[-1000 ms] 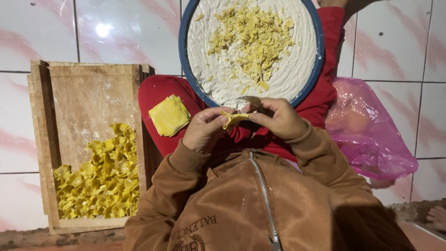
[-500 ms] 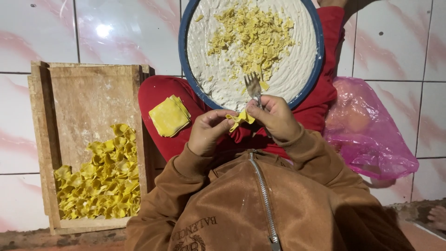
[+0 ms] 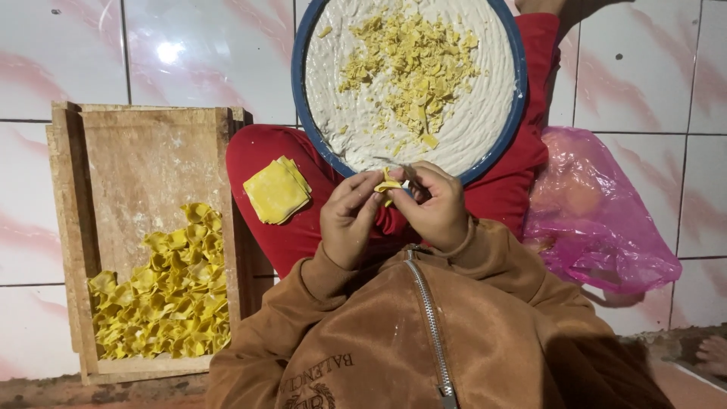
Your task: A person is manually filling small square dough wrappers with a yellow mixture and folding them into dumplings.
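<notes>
My left hand and my right hand meet over my lap, both pinching a small yellow dough wrapper between the fingertips. A thin metal utensil lies low at my right hand's fingers, mostly hidden. Just beyond the hands rests a blue-rimmed round basin of white filling strewn with yellow bits. A small stack of square yellow wrappers lies on my red-clad thigh, left of my left hand.
A wooden tray at the left holds a heap of folded yellow dumplings in its near half. A pink plastic bag lies at the right. White and pink floor tiles surround everything.
The utensil stood upright above the wrapper half a second ago; it now lies low by the basin's rim. Both hands have closed in on the wrapper.
</notes>
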